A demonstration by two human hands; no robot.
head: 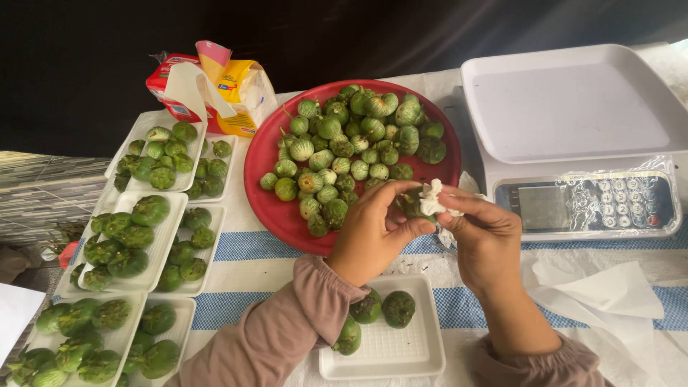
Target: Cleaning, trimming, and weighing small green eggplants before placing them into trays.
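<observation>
- Head view: the left hand (373, 233) pinches a small green eggplant (412, 206) over the near rim of the red tray (261, 193).
- The right hand (484, 236) presses a white tissue (432, 198) against it, grip closed on the tissue.
- A white foam tray (423, 355) lies just near the hands on the desk (459, 269); a scale (573, 107) stands far right.
</observation>
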